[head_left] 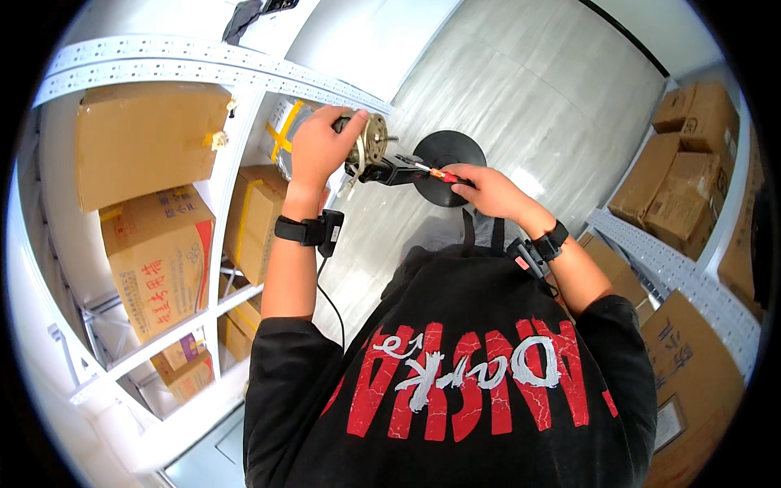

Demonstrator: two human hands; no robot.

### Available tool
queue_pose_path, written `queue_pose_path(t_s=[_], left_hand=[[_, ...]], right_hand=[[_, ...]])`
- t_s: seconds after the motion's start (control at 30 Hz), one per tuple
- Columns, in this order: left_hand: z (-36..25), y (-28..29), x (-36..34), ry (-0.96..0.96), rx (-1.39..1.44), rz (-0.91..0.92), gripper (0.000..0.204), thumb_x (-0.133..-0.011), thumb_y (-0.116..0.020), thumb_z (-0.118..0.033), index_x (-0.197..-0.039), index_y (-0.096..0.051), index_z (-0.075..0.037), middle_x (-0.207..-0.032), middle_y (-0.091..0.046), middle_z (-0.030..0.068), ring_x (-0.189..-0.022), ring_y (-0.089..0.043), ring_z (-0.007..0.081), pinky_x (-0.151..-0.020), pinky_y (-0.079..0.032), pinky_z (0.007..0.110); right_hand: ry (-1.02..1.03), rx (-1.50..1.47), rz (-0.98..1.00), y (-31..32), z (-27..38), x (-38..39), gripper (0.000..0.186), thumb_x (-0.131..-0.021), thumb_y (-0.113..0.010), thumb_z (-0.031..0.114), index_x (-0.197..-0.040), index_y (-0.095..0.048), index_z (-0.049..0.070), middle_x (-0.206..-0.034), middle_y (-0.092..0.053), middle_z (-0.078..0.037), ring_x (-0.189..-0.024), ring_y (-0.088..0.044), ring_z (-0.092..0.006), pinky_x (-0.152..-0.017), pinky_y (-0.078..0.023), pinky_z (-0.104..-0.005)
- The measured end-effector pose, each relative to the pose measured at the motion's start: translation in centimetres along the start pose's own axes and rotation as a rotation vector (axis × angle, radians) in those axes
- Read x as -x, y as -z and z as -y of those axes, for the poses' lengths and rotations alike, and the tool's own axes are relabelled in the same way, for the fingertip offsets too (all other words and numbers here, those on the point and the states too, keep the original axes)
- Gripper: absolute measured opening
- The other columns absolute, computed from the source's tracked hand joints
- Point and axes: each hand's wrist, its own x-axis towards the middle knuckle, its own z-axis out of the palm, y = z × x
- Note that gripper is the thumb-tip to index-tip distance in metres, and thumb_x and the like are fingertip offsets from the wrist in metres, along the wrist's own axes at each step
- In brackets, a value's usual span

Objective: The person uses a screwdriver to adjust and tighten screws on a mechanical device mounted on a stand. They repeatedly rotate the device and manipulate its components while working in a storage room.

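In front of me is an electric motor (376,138) with a brass-coloured round end and a short shaft pointing right. My left hand (322,145) grips it from the left, thumb over the top. Below the motor sits a black plastic bracket (395,171), with a pale cable hanging beside it. A screwdriver with a red handle (446,176) is held in my right hand (492,192), its shaft pointing left at the bracket. Whether the tip touches a screw is too small to tell. Beneath lies a round black disc-shaped base (452,150).
White metal shelving stands at the left with cardboard boxes (154,138) and a taped grey package (281,134). More cardboard boxes (683,183) fill the right-hand rack. Grey tiled floor (537,89) lies between. A black cable (332,301) runs from my left wrist strap.
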Motion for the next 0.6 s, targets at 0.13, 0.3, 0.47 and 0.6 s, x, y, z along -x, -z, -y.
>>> queue_pose_path(t_s=[0.13, 0.3, 0.47, 0.6], left_hand=[[1.0, -1.2, -0.5, 0.056, 0.011, -0.081, 0.048, -0.086, -0.064, -0.046, -0.086, -0.067, 0.002, -0.071, -0.065, 0.0195, -0.07, -0.063, 0.0384, -0.066, -0.049, 0.042], [2.5, -2.5, -1.5, 0.107, 0.205, -0.081, 0.046, -0.087, -0.064, -0.04, -0.073, -0.056, 0.002, -0.066, -0.057, 0.013, -0.063, -0.05, 0.02, -0.065, -0.044, 0.034], [3.0, -3.6, -2.1, 0.108, 0.412, -0.034, 0.039, -0.089, -0.064, -0.037, -0.078, -0.056, 0.001, -0.073, -0.055, 0.005, -0.071, -0.049, 0.0132, -0.067, -0.043, 0.029], [1.6, -3.3, -1.9, 0.115, 0.399, -0.025, 0.038, -0.088, -0.063, -0.037, -0.081, -0.058, 0.001, -0.077, -0.058, 0.0059, -0.074, -0.051, 0.0137, -0.07, -0.043, 0.028]], right_hand=[[-0.039, 0.028, -0.138, -2.1, 0.8, 1.3, 0.026, -0.09, -0.06, 0.016, -0.114, -0.066, 0.009, -0.086, -0.066, -0.015, -0.079, -0.064, -0.0313, -0.071, -0.049, -0.039], [0.033, 0.016, -0.357, -4.5, -0.7, 1.0, 0.025, -0.086, -0.061, 0.014, -0.108, -0.067, 0.006, -0.088, -0.067, -0.018, -0.083, -0.065, -0.035, -0.073, -0.05, -0.0414], [0.179, 0.15, -0.516, -5.4, -1.6, -0.1, 0.024, -0.087, -0.063, 0.017, -0.109, -0.069, 0.011, -0.097, -0.068, -0.014, -0.09, -0.064, -0.0345, -0.078, -0.051, -0.0415], [0.216, 0.307, -0.626, -5.4, -2.5, -1.2, 0.025, -0.088, -0.063, 0.015, -0.112, -0.069, 0.013, -0.097, -0.068, -0.009, -0.089, -0.063, -0.0302, -0.078, -0.051, -0.0384]])
